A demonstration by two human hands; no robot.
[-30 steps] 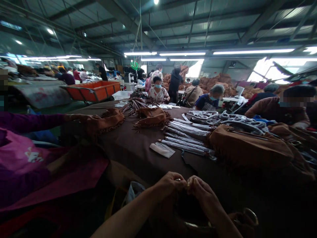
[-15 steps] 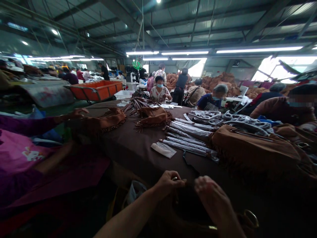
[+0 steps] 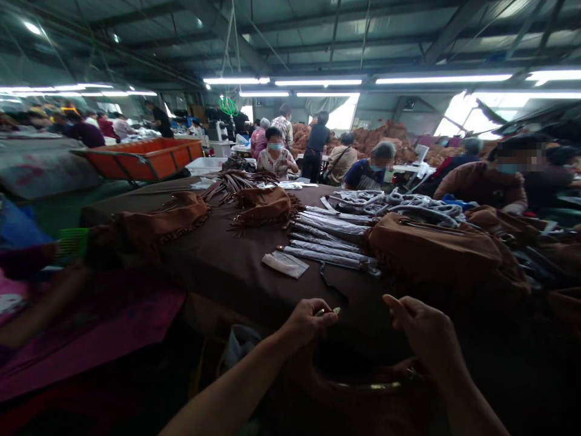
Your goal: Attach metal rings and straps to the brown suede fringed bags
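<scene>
My left hand (image 3: 312,321) is closed, with a small shiny metal piece (image 3: 320,312) between thumb and fingers; its exact kind is too small to tell. To the right, apart from it, my right hand (image 3: 422,324) is raised with its fingers drawn together in a pinch. Whatever those fingers hold, if anything, is hidden. Below both hands, in deep shadow, lies a brown bag (image 3: 308,378) with a gold-coloured metal zip (image 3: 384,386) along its opening.
A brown cloth-covered table (image 3: 231,272) bears fringed brown bags (image 3: 436,245), plastic-wrapped straps (image 3: 329,236), a white packet (image 3: 285,264) and a dark strip (image 3: 330,283). At left, a co-worker's arm is near a green brush-like item (image 3: 72,245). Other people sit beyond the table.
My right hand has moved right and up, away from my left hand, which stays closed on the metal piece. The view has turned right. A green item now shows by the co-worker.
</scene>
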